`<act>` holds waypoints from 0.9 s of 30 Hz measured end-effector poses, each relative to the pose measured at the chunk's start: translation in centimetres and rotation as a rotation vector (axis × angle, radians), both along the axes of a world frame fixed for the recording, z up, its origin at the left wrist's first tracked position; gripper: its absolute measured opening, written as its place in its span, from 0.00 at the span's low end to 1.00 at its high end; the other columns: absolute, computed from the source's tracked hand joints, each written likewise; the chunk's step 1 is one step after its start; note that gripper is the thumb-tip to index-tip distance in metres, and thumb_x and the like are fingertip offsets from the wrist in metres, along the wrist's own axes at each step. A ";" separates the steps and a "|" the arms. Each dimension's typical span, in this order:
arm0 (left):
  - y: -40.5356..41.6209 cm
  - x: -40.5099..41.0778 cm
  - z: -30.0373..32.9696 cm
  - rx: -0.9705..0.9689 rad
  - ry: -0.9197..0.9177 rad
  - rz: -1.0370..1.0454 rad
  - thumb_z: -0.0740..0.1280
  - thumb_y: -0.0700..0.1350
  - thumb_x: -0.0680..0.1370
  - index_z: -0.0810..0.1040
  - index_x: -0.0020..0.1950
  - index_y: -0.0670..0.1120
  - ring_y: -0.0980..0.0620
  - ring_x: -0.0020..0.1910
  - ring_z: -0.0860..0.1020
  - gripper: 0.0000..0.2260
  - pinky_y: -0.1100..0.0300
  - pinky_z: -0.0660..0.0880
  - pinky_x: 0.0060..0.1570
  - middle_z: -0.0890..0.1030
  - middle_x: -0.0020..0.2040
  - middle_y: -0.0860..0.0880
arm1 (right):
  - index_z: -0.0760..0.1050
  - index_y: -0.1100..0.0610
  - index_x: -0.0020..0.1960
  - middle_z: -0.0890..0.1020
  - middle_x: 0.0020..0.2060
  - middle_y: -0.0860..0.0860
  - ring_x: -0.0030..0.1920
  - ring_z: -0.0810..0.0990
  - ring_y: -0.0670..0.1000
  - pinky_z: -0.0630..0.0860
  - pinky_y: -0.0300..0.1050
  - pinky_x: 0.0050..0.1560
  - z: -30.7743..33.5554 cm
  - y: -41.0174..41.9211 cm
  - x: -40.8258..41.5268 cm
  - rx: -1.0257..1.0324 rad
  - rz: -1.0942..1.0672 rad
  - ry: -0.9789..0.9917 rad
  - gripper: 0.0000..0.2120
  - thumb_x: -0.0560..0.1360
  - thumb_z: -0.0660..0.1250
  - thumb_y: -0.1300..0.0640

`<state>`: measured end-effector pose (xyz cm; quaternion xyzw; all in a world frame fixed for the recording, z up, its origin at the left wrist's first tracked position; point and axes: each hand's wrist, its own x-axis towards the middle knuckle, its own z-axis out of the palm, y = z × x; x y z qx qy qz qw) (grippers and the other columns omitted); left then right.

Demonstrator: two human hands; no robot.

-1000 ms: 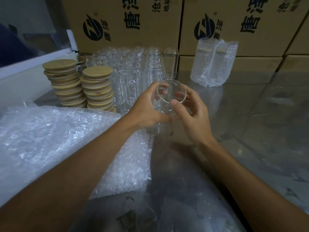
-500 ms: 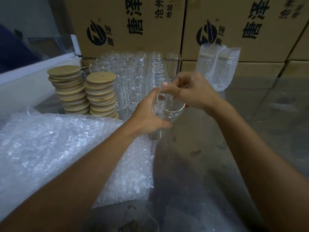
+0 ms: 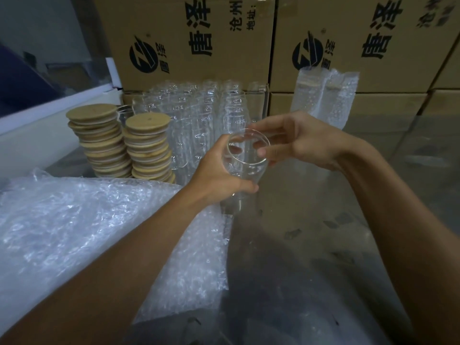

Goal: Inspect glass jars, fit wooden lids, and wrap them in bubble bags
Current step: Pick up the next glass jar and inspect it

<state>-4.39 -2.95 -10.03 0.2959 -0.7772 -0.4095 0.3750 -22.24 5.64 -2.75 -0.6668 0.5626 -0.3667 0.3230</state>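
My left hand [image 3: 219,175] grips a clear glass jar [image 3: 245,168] around its body, mouth tilted toward me, above the table. My right hand [image 3: 298,140] reaches over the far side of the rim, its fingertips touching the rim's edge. Two stacks of round wooden lids [image 3: 124,143] stand to the left. Behind the jar stands a cluster of several empty glass jars [image 3: 199,115]. A pile of bubble bags [image 3: 87,232] lies at the near left, under my left forearm.
A jar wrapped in a bubble bag [image 3: 323,98] stands at the back right against cardboard boxes [image 3: 194,41] that wall off the rear. A white ledge [image 3: 49,115] runs along the left. The reflective table top [image 3: 373,220] stretches right.
My right hand moved from the near side of the jar up and over to its far rim. The left hand kept its grip and lifted the jar slightly.
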 end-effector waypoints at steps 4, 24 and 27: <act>-0.1 -0.3 -0.2 0.031 0.043 0.018 0.81 0.47 0.52 0.69 0.57 0.67 0.61 0.58 0.76 0.39 0.65 0.73 0.48 0.76 0.59 0.57 | 0.74 0.55 0.68 0.81 0.60 0.45 0.58 0.82 0.44 0.83 0.42 0.50 -0.4 -0.4 1.6 -0.063 -0.078 0.066 0.29 0.69 0.78 0.54; 0.0 -0.3 -0.3 -0.018 -0.048 0.035 0.84 0.43 0.60 0.69 0.62 0.60 0.61 0.57 0.74 0.38 0.64 0.71 0.51 0.75 0.59 0.56 | 0.81 0.58 0.53 0.87 0.51 0.52 0.55 0.85 0.50 0.81 0.40 0.37 -1.1 -1.3 0.3 -0.093 -0.191 -0.118 0.05 0.82 0.66 0.59; 0.1 -0.3 -0.4 -0.086 -0.082 0.015 0.84 0.44 0.60 0.68 0.63 0.60 0.59 0.58 0.74 0.38 0.66 0.70 0.52 0.75 0.61 0.55 | 0.78 0.57 0.44 0.87 0.47 0.55 0.51 0.86 0.55 0.78 0.38 0.33 -1.7 -1.9 1.1 -0.179 -0.293 -0.099 0.11 0.79 0.71 0.50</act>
